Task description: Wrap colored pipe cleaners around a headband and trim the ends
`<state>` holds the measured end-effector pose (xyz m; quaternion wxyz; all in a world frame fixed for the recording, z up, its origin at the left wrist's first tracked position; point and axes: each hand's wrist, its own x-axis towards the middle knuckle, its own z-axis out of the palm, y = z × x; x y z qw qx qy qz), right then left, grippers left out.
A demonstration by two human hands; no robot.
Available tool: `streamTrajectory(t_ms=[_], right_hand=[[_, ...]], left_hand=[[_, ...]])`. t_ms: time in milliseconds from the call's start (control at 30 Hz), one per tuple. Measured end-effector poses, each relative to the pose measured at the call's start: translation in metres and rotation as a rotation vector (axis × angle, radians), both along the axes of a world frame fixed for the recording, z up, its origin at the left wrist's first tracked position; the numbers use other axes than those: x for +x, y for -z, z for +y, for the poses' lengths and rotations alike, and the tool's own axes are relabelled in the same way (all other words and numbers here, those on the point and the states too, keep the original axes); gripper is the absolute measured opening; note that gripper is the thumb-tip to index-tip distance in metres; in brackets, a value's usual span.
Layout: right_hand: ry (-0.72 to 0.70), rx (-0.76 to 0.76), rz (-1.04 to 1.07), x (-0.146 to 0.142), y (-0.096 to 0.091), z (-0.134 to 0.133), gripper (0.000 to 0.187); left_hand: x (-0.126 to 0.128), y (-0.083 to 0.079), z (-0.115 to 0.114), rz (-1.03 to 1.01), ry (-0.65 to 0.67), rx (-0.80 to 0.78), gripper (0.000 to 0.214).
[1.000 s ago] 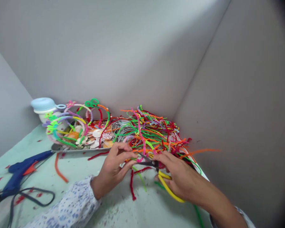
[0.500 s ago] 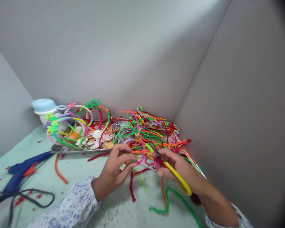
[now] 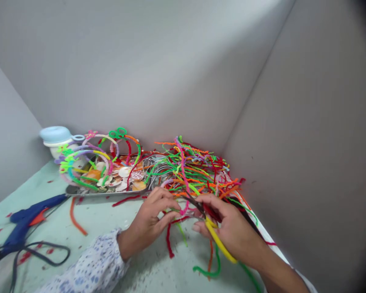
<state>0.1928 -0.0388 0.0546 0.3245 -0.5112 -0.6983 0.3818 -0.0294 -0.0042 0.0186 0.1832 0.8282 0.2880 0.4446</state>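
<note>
My left hand point(image 3: 157, 215) pinches a pink pipe cleaner point(image 3: 183, 162) near its lower end; the rest of it stands up in front of the pile. In my right hand point(image 3: 221, 219) is a pair of scissors point(image 3: 218, 240) with yellow handles and dark blades. The blades lie across the pink pipe cleaner just above my left fingertips; whether they touch it I cannot tell. A green pipe cleaner point(image 3: 209, 270) and a dark red one point(image 3: 170, 242) lie on the table below my hands.
Many coloured pipe cleaners point(image 3: 201, 165) are heaped behind my hands. A metal tray point(image 3: 110, 194) holds shells and decorated headbands point(image 3: 105, 140). To the left are a blue glue gun point(image 3: 27, 219), its dark cord, and a white jar with a light blue lid point(image 3: 55, 134). Grey walls stand behind.
My right hand has brought the scissors left and slightly down, so the blades now cross the pink pipe cleaner. The upright part of the pipe cleaner has shifted slightly right.
</note>
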Motion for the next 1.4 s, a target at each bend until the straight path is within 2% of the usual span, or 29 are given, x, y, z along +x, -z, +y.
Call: streamTrajectory(t_ms=[100,233,400,633,767,900,1000,1200,1300,1400], right_hand=[[-0.01,0.026,-0.055,-0.002,0.003,0.002,0.037],[-0.014,-0.018,0.047,-0.003,0.007,0.004,0.038],[-0.146,-0.067,0.011,-0.004,0.011,0.001,0.039],[-0.289,-0.101,-0.06,0.016,0.003,0.009,0.06],[-0.344,-0.1,-0.157,0.024,0.0,0.013,0.056],[-0.349,-0.048,-0.181,0.017,0.003,0.012,0.043],[-0.331,0.045,-0.166,0.01,0.007,0.011,0.036],[-0.299,0.274,-0.235,0.008,0.013,0.008,0.04],[-0.32,0.3,-0.269,0.009,0.012,0.005,0.039],[-0.345,0.291,-0.28,0.008,0.008,0.002,0.038]], left_hand=[[0.0,-0.001,-0.002,-0.033,-0.04,0.003,0.01],[-0.001,-0.003,-0.004,-0.034,-0.015,-0.006,0.009],[-0.002,-0.004,-0.001,-0.014,0.046,-0.082,0.016],[-0.009,0.002,0.009,-0.103,0.116,-0.178,0.011],[-0.012,0.007,0.012,-0.192,0.14,-0.188,0.015],[-0.011,0.008,0.012,-0.256,0.16,-0.168,0.017],[-0.009,0.007,0.009,-0.272,0.131,-0.145,0.017],[-0.005,0.01,0.0,-0.266,0.063,-0.056,0.015],[-0.003,0.013,-0.003,-0.264,0.009,-0.004,0.018],[0.001,0.016,-0.004,-0.388,0.032,-0.026,0.028]])
